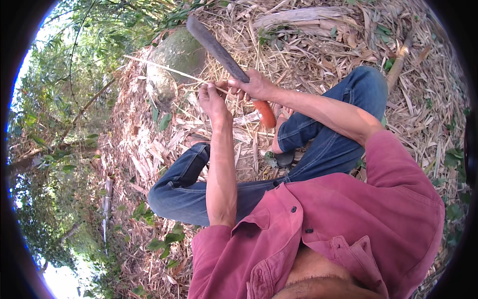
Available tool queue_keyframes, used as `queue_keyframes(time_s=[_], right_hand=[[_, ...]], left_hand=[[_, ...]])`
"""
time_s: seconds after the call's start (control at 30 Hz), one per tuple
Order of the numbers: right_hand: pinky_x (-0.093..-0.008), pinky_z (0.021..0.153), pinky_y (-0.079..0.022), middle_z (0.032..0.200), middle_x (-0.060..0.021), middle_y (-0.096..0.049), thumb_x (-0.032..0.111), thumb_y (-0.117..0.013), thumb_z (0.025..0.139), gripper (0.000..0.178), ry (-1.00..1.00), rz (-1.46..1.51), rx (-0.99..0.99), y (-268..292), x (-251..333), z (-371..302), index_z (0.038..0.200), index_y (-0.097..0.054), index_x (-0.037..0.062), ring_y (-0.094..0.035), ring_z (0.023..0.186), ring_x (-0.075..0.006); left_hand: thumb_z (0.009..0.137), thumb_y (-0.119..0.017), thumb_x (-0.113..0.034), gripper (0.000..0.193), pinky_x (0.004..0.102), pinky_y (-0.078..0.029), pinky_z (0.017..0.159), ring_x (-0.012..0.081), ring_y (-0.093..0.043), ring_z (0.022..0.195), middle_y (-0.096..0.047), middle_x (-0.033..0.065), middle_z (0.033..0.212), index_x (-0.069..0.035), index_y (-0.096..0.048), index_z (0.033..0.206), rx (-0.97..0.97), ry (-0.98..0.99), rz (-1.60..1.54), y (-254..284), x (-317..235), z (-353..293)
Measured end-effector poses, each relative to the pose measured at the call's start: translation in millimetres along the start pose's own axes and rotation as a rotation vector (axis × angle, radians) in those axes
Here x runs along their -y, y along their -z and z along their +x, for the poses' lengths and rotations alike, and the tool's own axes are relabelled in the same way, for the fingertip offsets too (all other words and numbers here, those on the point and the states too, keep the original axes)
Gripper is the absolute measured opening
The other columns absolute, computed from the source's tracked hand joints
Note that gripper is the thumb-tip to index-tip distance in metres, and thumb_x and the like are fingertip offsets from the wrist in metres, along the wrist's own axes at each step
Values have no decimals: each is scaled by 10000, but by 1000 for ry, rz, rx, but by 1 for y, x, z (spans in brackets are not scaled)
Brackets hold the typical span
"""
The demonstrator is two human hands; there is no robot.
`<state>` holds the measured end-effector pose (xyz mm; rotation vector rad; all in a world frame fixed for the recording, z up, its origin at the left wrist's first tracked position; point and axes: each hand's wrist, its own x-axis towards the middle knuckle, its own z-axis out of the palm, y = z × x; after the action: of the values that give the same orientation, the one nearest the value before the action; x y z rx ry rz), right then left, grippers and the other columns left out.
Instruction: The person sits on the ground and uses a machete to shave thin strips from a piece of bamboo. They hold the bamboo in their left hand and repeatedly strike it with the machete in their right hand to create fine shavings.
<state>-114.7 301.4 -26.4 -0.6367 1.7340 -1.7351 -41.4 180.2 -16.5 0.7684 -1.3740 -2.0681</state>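
Observation:
My right hand (256, 85) is closed around a machete near where its dark blade (216, 47) meets the orange handle (265, 114). The blade points up and to the left, and the handle sticks out below the hand. Pinched in the fingers of my left hand (212, 99) is a thin pale strip (164, 67), like split bamboo, which reaches out to the left. Both hands are close together in front of my knees, and the strip's near end runs to my right fingers. Exactly where blade and strip meet is hard to make out.
A rounded, mossy rock (181, 52) stands just beyond my hands. Dry leaves and husks cover the ground around my bent legs (323, 144). A weathered log (298, 17) lies at the far side, a pole (400, 60) at right, and green branches (64, 99) at left.

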Motion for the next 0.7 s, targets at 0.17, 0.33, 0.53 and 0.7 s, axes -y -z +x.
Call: queue_keyframes(time_s=[0.17,0.33,0.53,0.7], right_hand=[[-442,571,-480,651,-139,-612,393,-538,881,341,135,-797,-29,20,30,3,835,-614,64,-611,572,-316],[-447,606,-466,758,-112,-598,282,-586,815,222,424,-995,-58,21,21,-1,836,-524,69,-622,695,-313],[-437,629,-514,808,-154,-622,232,-557,799,176,553,-1062,-47,23,15,-2,866,-537,70,-647,716,-317],[-425,598,-503,749,-123,-603,204,-557,805,148,552,-1080,-83,29,10,5,826,-526,61,-636,697,-310]], left_hand=[[964,-389,-139,91,179,-228,365,41,-331,449,-441,-21,632,-92,-465,950,28,127,44,12,-25,-9],[949,-400,-148,128,189,-184,352,30,-274,407,-382,-41,588,-67,-497,968,170,263,142,15,-28,-27],[943,-417,-158,150,198,-173,356,19,-263,413,-346,-67,572,-46,-517,954,185,199,306,6,-38,-50],[951,-413,-144,151,183,-174,363,6,-256,431,-339,-78,569,-45,-527,956,211,259,326,11,-51,-64]])
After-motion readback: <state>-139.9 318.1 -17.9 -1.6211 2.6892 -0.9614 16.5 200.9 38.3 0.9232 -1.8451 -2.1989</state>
